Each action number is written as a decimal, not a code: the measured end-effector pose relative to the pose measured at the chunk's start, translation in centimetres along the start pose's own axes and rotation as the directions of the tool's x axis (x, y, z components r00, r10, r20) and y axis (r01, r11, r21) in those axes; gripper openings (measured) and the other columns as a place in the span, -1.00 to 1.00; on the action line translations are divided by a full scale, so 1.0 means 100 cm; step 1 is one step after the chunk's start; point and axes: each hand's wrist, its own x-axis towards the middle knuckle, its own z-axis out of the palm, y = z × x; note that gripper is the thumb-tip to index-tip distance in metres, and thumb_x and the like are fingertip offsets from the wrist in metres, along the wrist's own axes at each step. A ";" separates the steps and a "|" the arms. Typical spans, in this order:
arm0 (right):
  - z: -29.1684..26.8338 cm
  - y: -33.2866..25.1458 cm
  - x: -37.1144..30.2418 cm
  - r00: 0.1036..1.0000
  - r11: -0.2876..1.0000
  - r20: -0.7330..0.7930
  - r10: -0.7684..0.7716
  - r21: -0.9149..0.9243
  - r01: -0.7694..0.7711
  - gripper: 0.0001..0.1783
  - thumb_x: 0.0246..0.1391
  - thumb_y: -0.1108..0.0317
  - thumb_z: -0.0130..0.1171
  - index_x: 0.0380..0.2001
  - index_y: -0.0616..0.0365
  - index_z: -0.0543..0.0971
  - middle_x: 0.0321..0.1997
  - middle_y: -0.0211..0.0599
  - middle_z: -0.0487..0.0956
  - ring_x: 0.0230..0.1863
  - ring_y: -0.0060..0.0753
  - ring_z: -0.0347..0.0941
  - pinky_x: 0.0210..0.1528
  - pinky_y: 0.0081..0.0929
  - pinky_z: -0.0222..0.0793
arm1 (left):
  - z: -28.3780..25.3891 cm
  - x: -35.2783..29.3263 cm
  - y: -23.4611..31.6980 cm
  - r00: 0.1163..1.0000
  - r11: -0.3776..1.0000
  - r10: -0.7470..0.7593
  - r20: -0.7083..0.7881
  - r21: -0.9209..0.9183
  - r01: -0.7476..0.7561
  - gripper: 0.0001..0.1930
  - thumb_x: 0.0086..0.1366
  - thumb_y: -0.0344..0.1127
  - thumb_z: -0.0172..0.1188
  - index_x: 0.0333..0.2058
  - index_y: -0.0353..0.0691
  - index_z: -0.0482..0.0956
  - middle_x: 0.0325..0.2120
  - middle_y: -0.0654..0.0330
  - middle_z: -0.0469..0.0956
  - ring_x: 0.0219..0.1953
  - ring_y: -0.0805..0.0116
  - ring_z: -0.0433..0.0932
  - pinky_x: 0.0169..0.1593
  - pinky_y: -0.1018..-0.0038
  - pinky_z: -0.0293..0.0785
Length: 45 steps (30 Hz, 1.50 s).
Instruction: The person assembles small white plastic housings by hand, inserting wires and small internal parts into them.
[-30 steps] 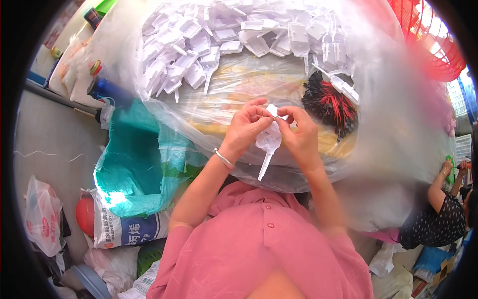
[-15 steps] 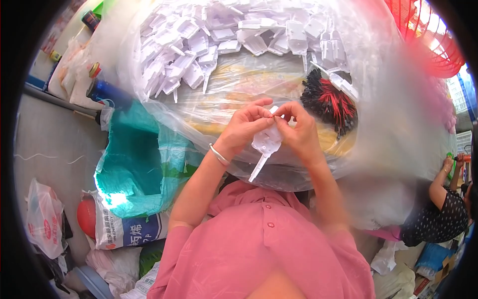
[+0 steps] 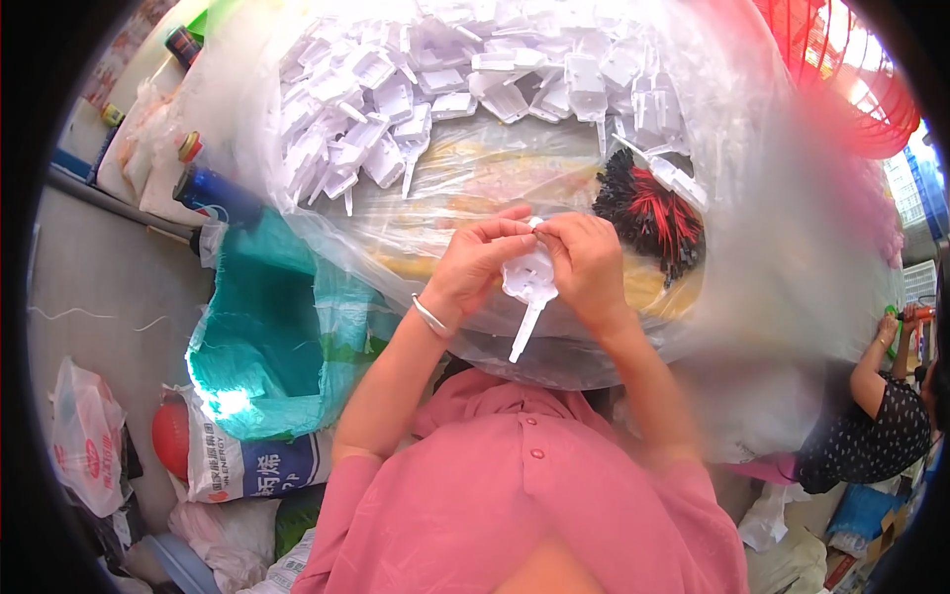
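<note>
Between my hands is a white plastic casing [image 3: 529,277] with a long narrow stem pointing down toward me. My left hand [image 3: 478,259] is closed on its upper left side. At the casing's top, the fingers of my right hand [image 3: 586,259] are pinched together against my left fingertips. A tiny dark bit shows there, too small to name. Just beyond my right hand lies a bundle of short black and red wires [image 3: 661,213], with another white casing [image 3: 676,180] across its edge. Many similar white casings [image 3: 371,109] are heaped at the far side of the table.
Clear plastic sheeting [image 3: 475,163] covers the work surface. Left of it hangs an open teal bag [image 3: 223,346], beside a dark blue bottle [image 3: 213,188]. A red wire fan guard [image 3: 841,69] rises at far right. Another person [image 3: 871,406] works at the right edge.
The casing has swung slightly, its stem now further right and more upright. My right hand has turned inward, its fingers more closed over the casing's top.
</note>
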 end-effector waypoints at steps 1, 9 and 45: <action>-0.002 -0.001 0.000 0.999 0.989 0.034 -0.040 -0.138 0.044 -0.86 -0.05 0.39 0.19 -0.42 0.23 0.52 -0.38 -0.22 0.55 -0.30 -0.21 0.48 -0.22 -0.38 0.32 | 0.003 0.000 0.005 0.995 0.951 0.100 0.010 0.293 -0.098 -0.85 0.13 -0.44 0.21 -0.29 -0.33 0.59 0.07 0.19 0.32 -0.23 0.51 0.52 -0.21 0.53 0.48; -0.025 0.004 0.024 0.544 0.516 0.733 0.407 0.307 -0.800 -0.85 0.09 0.31 0.03 -0.47 0.16 0.44 -0.53 -0.46 0.42 -0.57 -0.57 0.38 -0.43 -0.57 0.31 | 0.015 -0.004 0.020 0.667 -0.300 0.453 0.592 0.805 -0.511 -0.87 -0.01 -0.55 0.19 -0.41 -0.35 0.56 0.01 0.09 0.40 -0.38 0.48 0.53 -0.39 0.60 0.46; 0.016 0.024 0.024 0.890 0.609 0.227 0.395 0.660 -0.439 -0.89 0.06 0.40 0.13 -0.41 0.22 0.47 -0.46 -0.51 0.45 -0.42 -0.74 0.34 -0.35 -0.73 0.29 | 0.013 -0.008 0.016 0.994 0.934 -0.018 0.104 0.356 -0.020 -0.81 0.19 -0.36 0.19 -0.30 -0.38 0.59 -0.08 0.16 0.45 -0.17 0.58 0.42 -0.17 0.62 0.38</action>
